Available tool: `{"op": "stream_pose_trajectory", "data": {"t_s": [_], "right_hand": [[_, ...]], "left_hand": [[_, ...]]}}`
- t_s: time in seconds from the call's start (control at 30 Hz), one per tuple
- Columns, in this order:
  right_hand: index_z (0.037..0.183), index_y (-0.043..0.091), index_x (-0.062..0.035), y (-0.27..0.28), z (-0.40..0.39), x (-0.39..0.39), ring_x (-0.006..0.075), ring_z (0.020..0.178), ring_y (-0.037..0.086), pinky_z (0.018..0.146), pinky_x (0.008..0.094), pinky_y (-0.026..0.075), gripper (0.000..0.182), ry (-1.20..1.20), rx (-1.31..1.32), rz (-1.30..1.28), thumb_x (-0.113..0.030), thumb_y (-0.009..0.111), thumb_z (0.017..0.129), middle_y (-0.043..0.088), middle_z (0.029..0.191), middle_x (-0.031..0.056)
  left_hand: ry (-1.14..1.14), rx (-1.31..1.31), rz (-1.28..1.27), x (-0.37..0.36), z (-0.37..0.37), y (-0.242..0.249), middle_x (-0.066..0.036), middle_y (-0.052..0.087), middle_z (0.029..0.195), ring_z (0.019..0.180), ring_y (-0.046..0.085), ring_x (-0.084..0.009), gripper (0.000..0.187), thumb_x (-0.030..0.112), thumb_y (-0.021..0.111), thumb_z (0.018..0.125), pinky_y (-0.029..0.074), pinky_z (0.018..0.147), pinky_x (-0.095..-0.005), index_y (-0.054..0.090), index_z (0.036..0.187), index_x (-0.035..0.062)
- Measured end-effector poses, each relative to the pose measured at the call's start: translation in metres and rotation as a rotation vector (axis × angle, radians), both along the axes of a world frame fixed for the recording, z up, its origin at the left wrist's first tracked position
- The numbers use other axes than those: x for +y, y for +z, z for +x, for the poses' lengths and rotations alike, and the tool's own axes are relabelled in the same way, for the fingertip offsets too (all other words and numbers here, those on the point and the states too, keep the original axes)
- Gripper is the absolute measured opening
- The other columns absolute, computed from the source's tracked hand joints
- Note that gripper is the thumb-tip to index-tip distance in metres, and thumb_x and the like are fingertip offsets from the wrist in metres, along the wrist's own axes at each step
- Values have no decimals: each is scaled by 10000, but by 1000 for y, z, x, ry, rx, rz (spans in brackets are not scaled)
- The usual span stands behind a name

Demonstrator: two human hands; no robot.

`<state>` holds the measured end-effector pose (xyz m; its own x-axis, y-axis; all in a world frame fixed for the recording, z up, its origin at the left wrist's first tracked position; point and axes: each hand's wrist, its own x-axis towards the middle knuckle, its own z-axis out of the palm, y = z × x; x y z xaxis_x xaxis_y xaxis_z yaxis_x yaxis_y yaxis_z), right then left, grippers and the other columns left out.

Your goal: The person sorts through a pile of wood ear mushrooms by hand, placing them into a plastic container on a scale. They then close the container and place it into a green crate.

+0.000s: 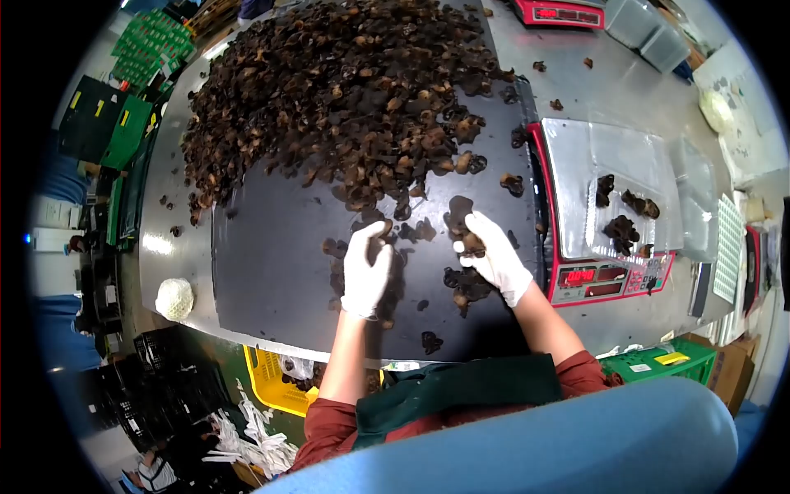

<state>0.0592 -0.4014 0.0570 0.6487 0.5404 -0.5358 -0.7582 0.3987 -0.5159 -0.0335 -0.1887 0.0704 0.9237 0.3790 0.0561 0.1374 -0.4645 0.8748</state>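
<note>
Brown-black wood ear mushrooms (354, 90) form a large heap across the far part of a dark work mat (271, 272). My left hand (367, 276), in a white glove, has its fingers curled at a dark wood ear piece by the fingertips, with more loose pieces around and under it. Also gloved in white, my right hand (498, 257) pinches a wood ear mushroom (459, 216) between thumb and fingers. Below that hand lies a small cluster of wood ears (466, 290) on the mat.
Right of the mat, a red digital scale (568, 284) bears a clear plastic tray (605, 243) with several wood ear pieces. Another red scale (559, 15) stands at the back. A whitish netted ball (174, 299) sits at the left edge; a yellow crate (276, 395) is below the table.
</note>
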Motion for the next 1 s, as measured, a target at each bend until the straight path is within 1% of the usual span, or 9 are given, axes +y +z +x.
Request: {"op": "stream_pose_trajectory", "data": {"t_s": [0.07, 0.17, 0.27, 0.43, 0.63, 0.73, 0.83, 0.93, 1.0], "right_hand": [[1201, 552, -46, 4, 1, -12, 217, 838, 650, 648, 328, 545, 315, 37, 261, 402, -133, 619, 906, 642, 1098, 131], [1225, 523, -13, 4, -10, -16, 291, 1010, 632, 799, 409, 561, 386, 29, 50, 291, -1, 629, 853, 608, 1180, 156], [1263, 485, 7, -2, -18, -20, 388, 1139, 584, 894, 477, 552, 488, 13, 5, 368, 92, 639, 808, 538, 1300, 191], [1273, 461, 40, 0, -13, -26, 504, 1240, 452, 988, 664, 407, 356, 20, 373, 725, -126, 459, 959, 445, 1383, 237], [1310, 427, -4, 17, -19, -17, 546, 1296, 341, 1052, 729, 219, 440, 57, 224, 546, -256, 338, 961, 384, 1392, 230], [1256, 494, -7, 6, -19, -21, 440, 1243, 459, 1053, 612, 345, 379, 80, 323, 666, -224, 479, 946, 483, 1313, 186], [1241, 534, -18, -4, -28, -14, 305, 1139, 550, 985, 447, 444, 376, 275, -504, 20, -161, 602, 900, 560, 1212, 134], [1285, 534, -41, 1, -49, 2, 202, 1059, 596, 918, 329, 497, 408, 57, -285, 174, -142, 630, 902, 605, 1150, 82], [1301, 508, -69, 7, -60, 21, 181, 1077, 579, 908, 337, 493, 357, -58, 33, 205, -184, 479, 965, 593, 1176, 60]], "left_hand": [[-159, 1, 362, -7, 8, -8, -124, 577, 1142, 1029, 569, -246, 436, 12, 636, 802, 461, 916, -326, 562, 1230, 41], [-280, -76, 698, -22, 16, -24, -159, 555, 1116, 1014, 541, -337, 467, 79, 679, 774, 470, 885, -410, 549, 1223, 62], [-320, 175, 639, -30, 13, -20, -118, 553, 920, 880, 598, -329, 185, 120, 662, 803, 495, 748, -401, 572, 961, 86], [-352, 221, 425, -26, 3, 3, -120, 593, 940, 852, 607, -317, 180, 122, 641, 819, 499, 752, -387, 585, 986, 84], [-247, 218, 119, -29, -4, 2, -89, 651, 919, 809, 638, -235, 211, 103, 616, 855, 512, 744, -337, 628, 1063, 68], [-96, 298, -689, -20, -5, 10, -62, 635, 916, 856, 637, -188, 189, 65, 581, 886, 523, 766, -316, 622, 1062, 10], [-2, -20, -1236, -25, -10, 7, -152, 644, 1075, 989, 643, -265, 240, 87, 576, 887, 546, 825, -380, 595, 1104, -13], [166, -69, -1163, -49, -7, 8, -113, 637, 1147, 1089, 597, -230, 270, 210, 573, 934, 483, 931, -372, 599, 1129, 25], [98, -41, -1032, -64, -12, -2, -89, 582, 1257, 1194, 510, -216, 381, 307, 500, 989, 359, 1057, -368, 543, 1250, 33]]}}
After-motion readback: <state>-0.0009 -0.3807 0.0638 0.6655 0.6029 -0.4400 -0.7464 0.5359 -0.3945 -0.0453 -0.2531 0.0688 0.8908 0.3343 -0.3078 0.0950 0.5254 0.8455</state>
